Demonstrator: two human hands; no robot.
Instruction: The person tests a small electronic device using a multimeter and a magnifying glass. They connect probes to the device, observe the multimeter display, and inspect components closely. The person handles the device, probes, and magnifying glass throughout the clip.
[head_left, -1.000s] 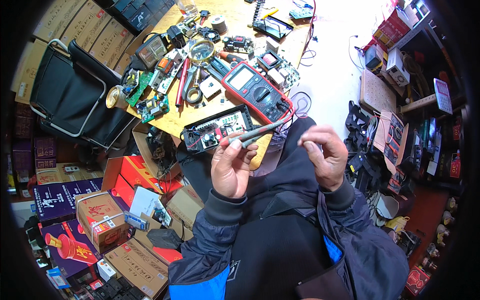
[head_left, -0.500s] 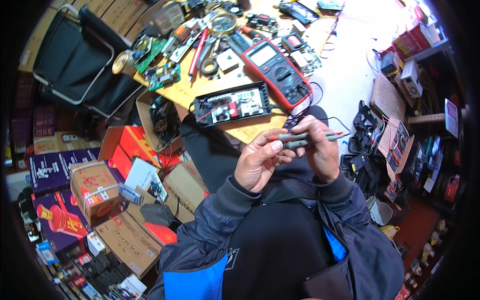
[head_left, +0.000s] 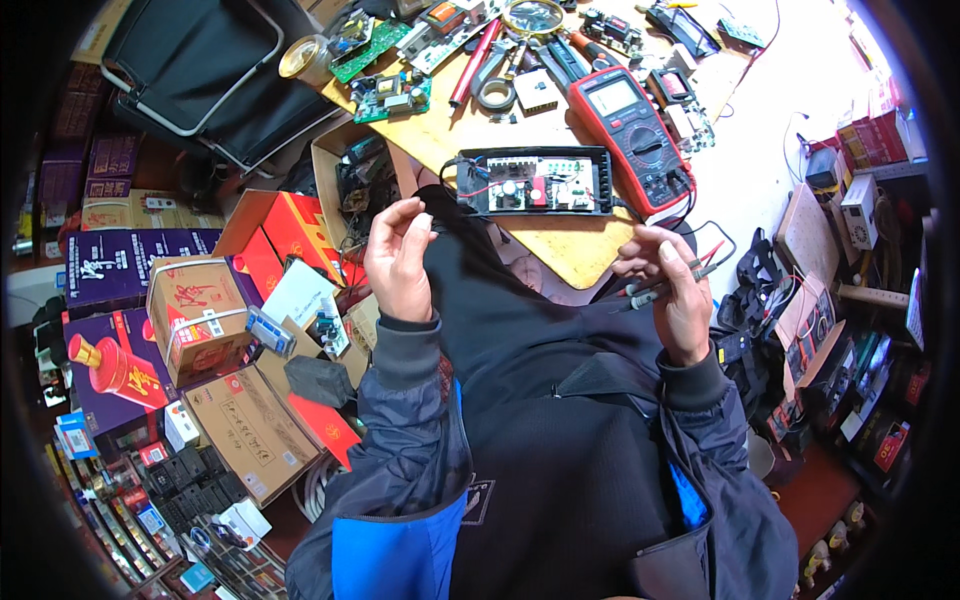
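My right hand (head_left: pixel 680 300) is closed around a pair of grey and red multimeter probes (head_left: pixel 643 299), their thin tips sticking out past my fingers. Dark leads run from them up to a red and grey digital multimeter (head_left: pixel 628 135) on the table. My left hand (head_left: pixel 402 268) is raised over my left thigh, fingers loosely curled, with nothing visible in it. Just beyond both hands, at the table's near edge, lies an open black casing (head_left: pixel 478 190) with a circuit board (head_left: pixel 540 185) inside. Wires come out at its ends.
On the yellow tabletop (head_left: pixel 580 255) lie a green circuit board (head_left: pixel 392 96), a tape roll (head_left: pixel 496 94), a red pen-like tool (head_left: pixel 475 62) and a magnifier (head_left: pixel 533 16). Cartons (head_left: pixel 245 430) crowd the left floor. A black chair (head_left: pixel 215 70) stands far left; black straps hang at right.
My left hand has let go of the probes and moved left, away from my right. The right hand keeps them, slightly lower and to the right. The view has shifted, too.
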